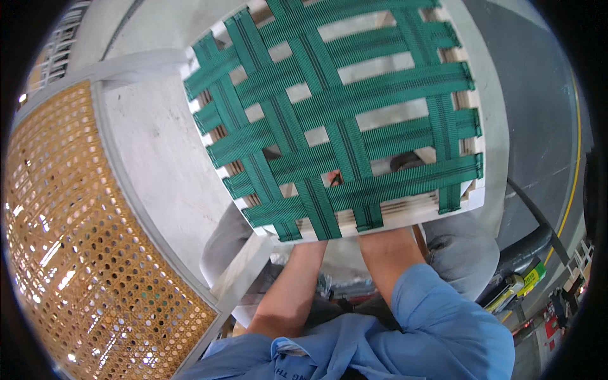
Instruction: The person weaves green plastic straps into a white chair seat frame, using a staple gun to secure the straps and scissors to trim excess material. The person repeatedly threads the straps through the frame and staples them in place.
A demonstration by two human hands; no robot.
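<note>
Here, woven green webbing point(380, 92) is stretched across a pale seat frame point(472, 200) above the lap point(465, 253), beside a cane panel point(82, 221); the left forearm point(288, 291) and right forearm point(389, 253) are tucked beneath, both hands hidden, opening and grip impossible to tell.

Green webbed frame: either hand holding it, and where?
Cannot tell: left forearm and right forearm pass under the green webbed frame, so any hold is hidden.

Right hand hidden beneath webbing point(380, 94)
</note>
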